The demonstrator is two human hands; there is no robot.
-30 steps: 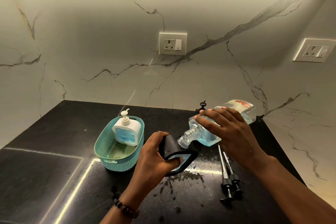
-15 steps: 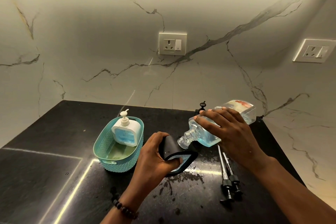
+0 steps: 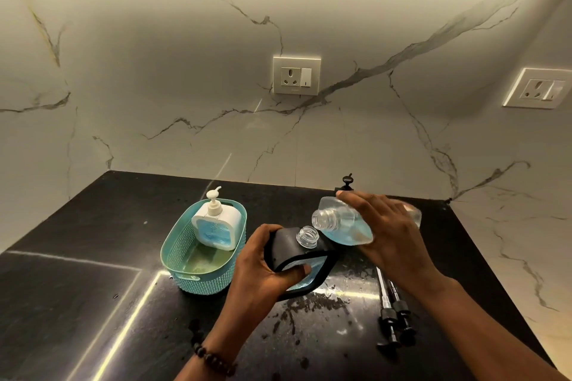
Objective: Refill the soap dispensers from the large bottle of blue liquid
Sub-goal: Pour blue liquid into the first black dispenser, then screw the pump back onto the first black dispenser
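L hand [image 3: 263, 266] grips the black dispenser [image 3: 297, 260], fingers curled over its top edge, thumb pressed on the front window; its open neck sits just past the fingertips. R hand [image 3: 383, 235] clamps the large bottle [image 3: 343, 224] from above, fingers spread over it, mouth sticking out left of them, just above the dispenser neck. Bottle's rear mostly hidden by R hand. Can't tell if liquid is flowing.
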